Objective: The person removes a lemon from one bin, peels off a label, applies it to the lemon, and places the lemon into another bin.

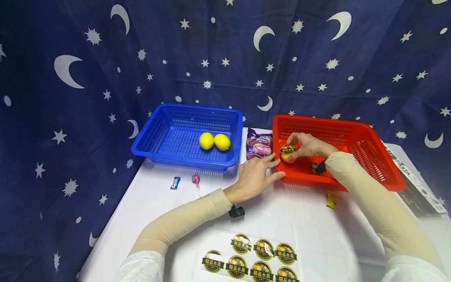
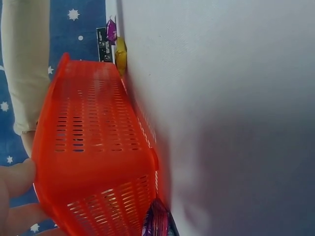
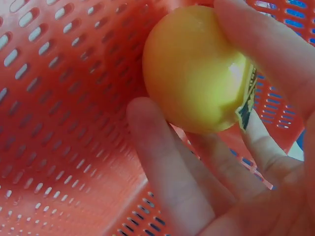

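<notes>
Stickers first: a sheet of 7 round black-and-yellow labels [image 1: 251,259] lies at the near edge of the desk [image 1: 310,231], each printed with Chinese characters too small to read surely. Past it, the left hand [image 1: 254,177] rests with fingers straight against the near left corner of the red basket [image 1: 380,172], holding nothing. Over in that basket, the right hand [image 1: 305,145] has its grip closed round a yellow lemon [image 1: 287,152], sticker facing up toward the head camera. Right wrist view shows the fruit's bare yellow side [image 3: 194,69] and only the label's edge; its long axis I cannot tell. Blue basket [image 1: 155,137] holds 2 lemons [image 1: 214,141] side by side. Purple packet [image 1: 259,144] between the baskets reads "BERRIES".
</notes>
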`<state>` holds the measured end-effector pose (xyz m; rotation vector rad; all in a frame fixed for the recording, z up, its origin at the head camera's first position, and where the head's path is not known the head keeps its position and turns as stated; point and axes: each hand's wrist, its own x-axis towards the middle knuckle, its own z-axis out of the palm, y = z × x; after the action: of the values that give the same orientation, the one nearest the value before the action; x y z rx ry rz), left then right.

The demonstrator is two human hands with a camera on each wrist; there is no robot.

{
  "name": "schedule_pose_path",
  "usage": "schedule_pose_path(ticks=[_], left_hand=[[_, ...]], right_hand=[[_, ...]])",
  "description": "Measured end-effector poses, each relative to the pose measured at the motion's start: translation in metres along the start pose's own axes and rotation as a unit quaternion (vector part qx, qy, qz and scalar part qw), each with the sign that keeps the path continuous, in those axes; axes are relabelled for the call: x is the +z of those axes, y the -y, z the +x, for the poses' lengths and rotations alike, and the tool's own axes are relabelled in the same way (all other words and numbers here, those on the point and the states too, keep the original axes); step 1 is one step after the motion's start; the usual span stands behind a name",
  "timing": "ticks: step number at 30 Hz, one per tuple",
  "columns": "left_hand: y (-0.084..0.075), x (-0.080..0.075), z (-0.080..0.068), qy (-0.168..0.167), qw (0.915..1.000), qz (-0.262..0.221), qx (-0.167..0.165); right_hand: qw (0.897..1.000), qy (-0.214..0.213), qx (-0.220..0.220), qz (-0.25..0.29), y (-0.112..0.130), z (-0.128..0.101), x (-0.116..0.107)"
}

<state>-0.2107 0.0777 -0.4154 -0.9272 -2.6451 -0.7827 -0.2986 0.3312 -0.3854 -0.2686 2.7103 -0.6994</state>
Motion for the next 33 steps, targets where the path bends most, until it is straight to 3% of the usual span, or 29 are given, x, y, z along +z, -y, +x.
schedule_pose_path(ticks=[6, 11, 14, 17, 20, 23, 28, 33], left_hand=[[0.002, -0.004, 0.003, 0.016, 0.9998, -0.009, 0.006], [0.009, -0.025, 0.008, 0.059, 0.9979, -0.014, 0.022], [0.020, -0.048, 0.007, 0.066, 0.9973, -0.011, 0.031], [0.037, -0.079, 0.006, 0.049, 0.9985, -0.004, 0.023], [0.064, -0.114, 0.011, 0.035, 0.9990, 0.020, -0.018], [0.095, -0.145, 0.024, 0.048, 0.9947, 0.050, -0.075], [0.143, -0.174, 0.056, 0.145, 0.9740, 0.103, -0.141], [0.178, -0.166, 0.077, 0.274, 0.9419, 0.120, -0.153]], right_hand=[[1.000, -0.011, -0.010, 0.003, 0.002, -0.012, -0.005], [0.998, -0.045, -0.028, 0.013, 0.015, -0.033, -0.018], [0.996, -0.075, -0.047, 0.014, 0.031, -0.047, -0.019], [0.991, -0.112, -0.072, 0.020, 0.051, -0.060, -0.011], [0.982, -0.154, -0.107, 0.034, 0.077, -0.065, 0.009], [0.970, -0.183, -0.154, 0.039, 0.104, -0.061, 0.033], [0.958, -0.189, -0.214, 0.013, 0.137, -0.045, 0.068], [0.964, -0.168, -0.204, -0.027, 0.150, -0.028, 0.095]])
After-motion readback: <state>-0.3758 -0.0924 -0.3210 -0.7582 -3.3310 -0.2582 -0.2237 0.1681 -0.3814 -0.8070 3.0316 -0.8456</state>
